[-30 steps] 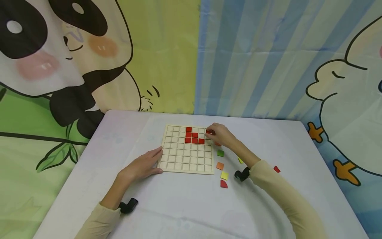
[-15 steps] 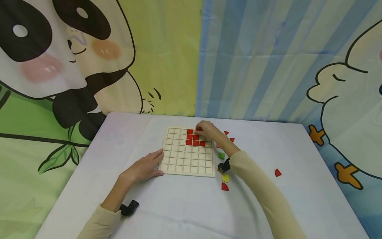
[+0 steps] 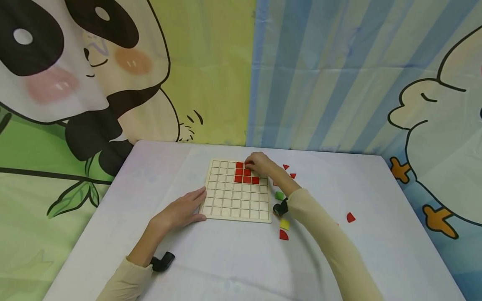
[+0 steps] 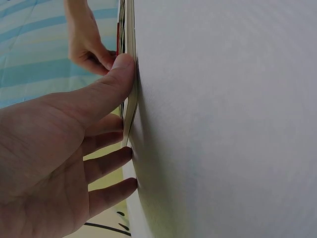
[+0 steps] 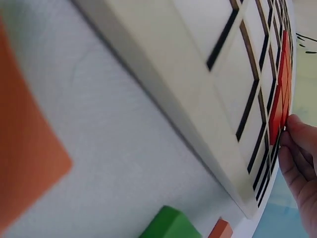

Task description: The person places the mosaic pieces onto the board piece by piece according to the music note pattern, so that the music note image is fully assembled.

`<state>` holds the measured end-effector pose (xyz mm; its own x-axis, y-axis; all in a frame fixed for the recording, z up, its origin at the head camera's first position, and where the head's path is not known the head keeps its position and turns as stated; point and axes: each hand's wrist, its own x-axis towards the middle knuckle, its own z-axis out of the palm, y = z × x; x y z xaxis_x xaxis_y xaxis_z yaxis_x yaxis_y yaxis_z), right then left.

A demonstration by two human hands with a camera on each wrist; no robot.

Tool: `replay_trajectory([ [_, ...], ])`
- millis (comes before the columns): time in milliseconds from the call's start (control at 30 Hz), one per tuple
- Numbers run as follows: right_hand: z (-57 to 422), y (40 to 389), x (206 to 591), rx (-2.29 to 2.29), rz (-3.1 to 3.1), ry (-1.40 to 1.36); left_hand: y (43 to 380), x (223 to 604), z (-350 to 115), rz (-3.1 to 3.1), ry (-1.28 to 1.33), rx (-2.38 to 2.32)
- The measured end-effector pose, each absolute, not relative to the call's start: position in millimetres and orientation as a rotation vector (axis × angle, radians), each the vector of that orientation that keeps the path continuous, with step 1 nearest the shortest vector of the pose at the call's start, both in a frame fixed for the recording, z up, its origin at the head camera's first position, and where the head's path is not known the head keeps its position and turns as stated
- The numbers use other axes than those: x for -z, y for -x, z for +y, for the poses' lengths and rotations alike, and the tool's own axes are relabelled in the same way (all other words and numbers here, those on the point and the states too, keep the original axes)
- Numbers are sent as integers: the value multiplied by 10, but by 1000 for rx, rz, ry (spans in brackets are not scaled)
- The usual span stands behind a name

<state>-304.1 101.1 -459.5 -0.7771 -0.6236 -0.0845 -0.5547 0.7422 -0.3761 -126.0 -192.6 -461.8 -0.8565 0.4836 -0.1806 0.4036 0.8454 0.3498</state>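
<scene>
A pale wooden grid board [image 3: 233, 205] lies on the white table, with several red square tiles [image 3: 247, 179] set together in its upper cells. My left hand [image 3: 182, 211] rests at the board's left side, fingers extended. In the left wrist view its thumb [image 4: 111, 82] lies against the board's edge and the other fingers are spread along it. Near the board's far edge my right hand [image 3: 261, 164] has curled fingers, pinching a red tile down at a cell beside the other red ones. That tile is mostly hidden by the fingertips.
Right of the board lie a green tile [image 3: 279, 195], a yellow tile [image 3: 284, 224] and a red quarter-circle [image 3: 284, 235]. Red triangles [image 3: 286, 167] sit beyond the right forearm, another red piece [image 3: 350, 217] farther right. An orange tile [image 5: 29, 148] looms close in the right wrist view.
My right hand has moved left from the board's far right corner with the red tile to the cells beside the red group, then barely shifted. The left hand has stayed at the board's side.
</scene>
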Motion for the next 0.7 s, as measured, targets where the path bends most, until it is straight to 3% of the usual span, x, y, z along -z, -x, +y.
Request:
replay_trajectory([
  [267,994,3046,4596,584,2735,787,1269,4632,-1933,2760,-684,-445],
  [700,991,3031,4616,620,2763,813,1288,4637,-1936,2755,-686,-429],
])
